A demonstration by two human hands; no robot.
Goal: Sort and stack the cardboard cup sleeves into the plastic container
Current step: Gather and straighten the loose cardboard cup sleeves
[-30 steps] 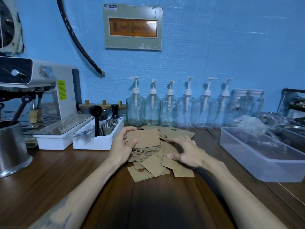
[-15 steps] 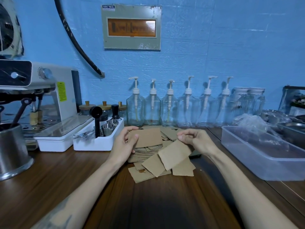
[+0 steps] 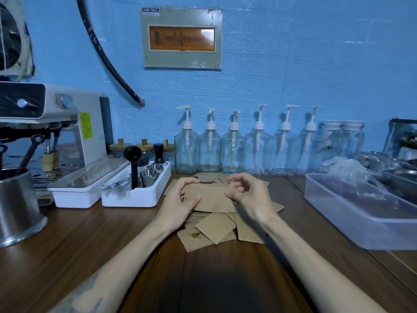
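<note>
left hand (image 3: 180,201) grips a short stack of flattened cardboard sleeves (image 3: 211,198) at its left end, thumb on the upper face, fingers curled over the far edge. right hand (image 3: 247,195) pinches the right end of the same stack between thumb and forefinger; remaining fingers loosely curled above it. stack held roughly level, just above the loose pile of sleeves (image 3: 216,229).

loose pile: lies on the wooden counter (image 3: 112,256), directly under and in front of both hands. sleeves overlap at mixed angles. more sleeves show beyond the hands, near the bottle row. one sleeve at the front-left of the pile carries a small dark stain.

plastic container (image 3: 361,213): translucent, rectangular, on the counter to the right of the pile, well apart from it. no sleeves visible inside.

other items: row of clear pump bottles (image 3: 209,145) along the blue wall behind the pile. white tray (image 3: 135,195) left of the pile, holding a black scoop and small metal cups. espresso machine (image 3: 67,132) further left. steel pitcher (image 3: 18,204) at far left edge. crumpled clear plastic bag (image 3: 345,168) behind the container.
</note>
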